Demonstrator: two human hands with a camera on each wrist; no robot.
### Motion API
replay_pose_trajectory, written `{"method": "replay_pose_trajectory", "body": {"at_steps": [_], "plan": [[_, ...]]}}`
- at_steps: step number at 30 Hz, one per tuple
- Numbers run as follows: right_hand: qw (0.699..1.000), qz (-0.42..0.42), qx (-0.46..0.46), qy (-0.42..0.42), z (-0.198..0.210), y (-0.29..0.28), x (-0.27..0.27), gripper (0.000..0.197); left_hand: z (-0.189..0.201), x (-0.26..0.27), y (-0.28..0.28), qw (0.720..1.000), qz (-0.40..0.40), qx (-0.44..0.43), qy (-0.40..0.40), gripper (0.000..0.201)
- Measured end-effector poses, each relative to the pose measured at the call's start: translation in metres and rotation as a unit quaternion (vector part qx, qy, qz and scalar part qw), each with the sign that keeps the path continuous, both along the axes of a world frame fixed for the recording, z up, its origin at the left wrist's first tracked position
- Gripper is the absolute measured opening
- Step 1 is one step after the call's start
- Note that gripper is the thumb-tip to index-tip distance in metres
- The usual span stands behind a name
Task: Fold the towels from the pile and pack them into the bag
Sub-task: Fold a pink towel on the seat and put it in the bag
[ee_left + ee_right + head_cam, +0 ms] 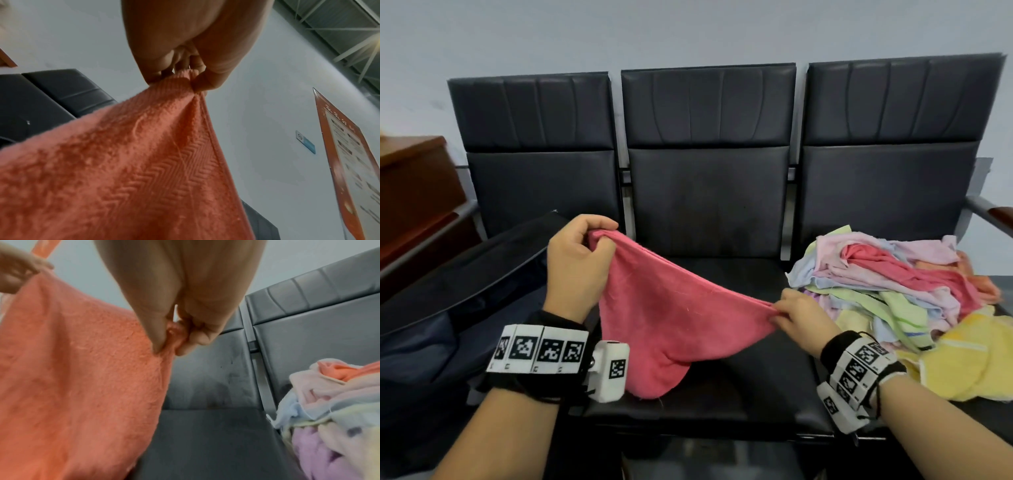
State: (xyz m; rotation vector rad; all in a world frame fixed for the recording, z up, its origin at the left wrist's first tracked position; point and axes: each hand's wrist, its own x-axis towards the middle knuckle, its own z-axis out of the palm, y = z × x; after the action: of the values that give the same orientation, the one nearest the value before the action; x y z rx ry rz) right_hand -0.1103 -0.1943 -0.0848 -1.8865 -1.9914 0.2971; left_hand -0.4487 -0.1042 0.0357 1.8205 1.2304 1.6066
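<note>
A pink towel hangs over the middle seat, stretched between both hands. My left hand grips its upper left corner with curled fingers; in the left wrist view the towel bunches at the fingertips. My right hand pinches the opposite corner lower down; the right wrist view shows thumb and fingers closed on the towel. The pile of towels in pink, yellow, green and blue lies on the right seat. A dark bag sits open on the left seat.
A row of three black padded seats stands against a pale wall. A brown wooden cabinet is at the far left. A metal armrest bounds the right end. A poster hangs on the wall.
</note>
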Motion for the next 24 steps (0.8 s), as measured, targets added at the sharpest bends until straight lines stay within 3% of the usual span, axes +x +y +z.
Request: {"method": "replay_pose_trajectory", "body": {"at_steps": [8, 12, 17, 20, 24], "plan": [[0.993, -0.034, 0.087, 0.074, 0.076, 0.013, 0.007, 0.014, 0.008, -0.027, 0.021, 0.998, 0.063, 0.014, 0.008, 0.031], [0.968, -0.083, 0.162, 0.174, 0.098, 0.011, 0.014, 0.010, 0.008, -0.036, 0.026, 0.996, 0.087, 0.002, -0.009, 0.028], [0.947, -0.071, 0.188, 0.251, 0.113, 0.002, 0.012, 0.011, 0.005, -0.041, 0.026, 0.995, 0.094, -0.001, -0.021, 0.028], [0.920, -0.057, 0.231, 0.311, 0.122, -0.004, 0.010, 0.022, 0.006, -0.043, 0.025, 0.994, 0.102, 0.008, -0.028, 0.026], [0.893, -0.038, 0.274, 0.354, 0.141, -0.011, 0.010, 0.022, 0.016, -0.043, 0.020, 0.992, 0.114, 0.035, -0.046, 0.024]]}}
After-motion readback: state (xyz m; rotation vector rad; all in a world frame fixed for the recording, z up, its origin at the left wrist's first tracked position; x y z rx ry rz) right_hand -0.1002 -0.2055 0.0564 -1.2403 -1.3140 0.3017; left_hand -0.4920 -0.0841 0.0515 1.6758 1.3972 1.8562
